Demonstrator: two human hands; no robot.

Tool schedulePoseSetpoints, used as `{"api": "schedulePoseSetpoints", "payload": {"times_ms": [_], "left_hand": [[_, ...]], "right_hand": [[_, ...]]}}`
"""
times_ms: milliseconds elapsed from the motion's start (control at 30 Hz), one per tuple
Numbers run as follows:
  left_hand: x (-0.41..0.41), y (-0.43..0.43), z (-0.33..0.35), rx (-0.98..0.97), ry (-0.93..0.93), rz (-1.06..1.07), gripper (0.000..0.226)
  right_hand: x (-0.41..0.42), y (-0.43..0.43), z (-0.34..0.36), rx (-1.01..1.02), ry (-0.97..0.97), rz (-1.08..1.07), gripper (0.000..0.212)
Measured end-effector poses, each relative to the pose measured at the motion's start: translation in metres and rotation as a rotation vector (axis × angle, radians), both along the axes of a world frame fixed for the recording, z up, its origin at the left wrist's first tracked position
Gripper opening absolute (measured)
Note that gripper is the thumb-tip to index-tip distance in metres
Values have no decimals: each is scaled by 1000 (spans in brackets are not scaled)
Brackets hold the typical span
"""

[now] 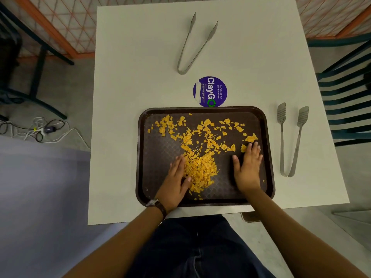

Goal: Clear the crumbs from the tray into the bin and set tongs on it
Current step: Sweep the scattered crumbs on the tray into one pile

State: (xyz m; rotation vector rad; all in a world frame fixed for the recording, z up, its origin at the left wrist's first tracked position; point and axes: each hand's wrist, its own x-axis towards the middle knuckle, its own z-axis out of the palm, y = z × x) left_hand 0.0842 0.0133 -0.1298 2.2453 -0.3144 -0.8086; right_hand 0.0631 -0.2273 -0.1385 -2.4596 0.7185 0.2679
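Obs: dark brown rectangular plastic tray w/ textured floor sits on white square table, near edge. Orange chip crumbs piled just right of left hand; rest scattered beyond both hands toward far rim.

Left hand: flat, fingers together, edge-on against the pile, grasping nothing. Right hand: flat, palm down on tray floor, fingers spread, tips touching a few crumbs; also holding nothing.

Handling, est.: crumbs light, dry, brittle – pinching would likely break them further; better to sweep w/ hand edges. Textured floor may trap the fines. Tray looks stiff, light, w/ raised rim; take it by the two short sides and tilt slowly so the pile slides and doesn't jump.

Flat-ended steel tongs lie on table just right of right hand, off the tray. Slim steel tongs well beyond both hands. Both prob. springy and slick; grip mid-arm.

Bin: not in view, maybe off-frame.
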Motion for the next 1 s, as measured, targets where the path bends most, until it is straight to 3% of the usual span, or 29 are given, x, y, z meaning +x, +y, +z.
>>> {"api": "schedulePoseSetpoints", "payload": {"times_ms": [333,533,700,867,1000], "left_hand": [[15,26,-4,44,-64,87,64],[15,22,0,24,-72,103,62],[14,17,2,-2,-79,112,61],[15,16,1,15,-81,141,61],[19,14,6,-6,-101,190,61]], "right_hand": [[0,69,16,321,-79,368,69],[6,25,9,192,-109,190,66],[17,34,0,75,-28,247,77],[32,73,12,242,-59,357,68],[27,55,18,247,-180,243,64]]}}
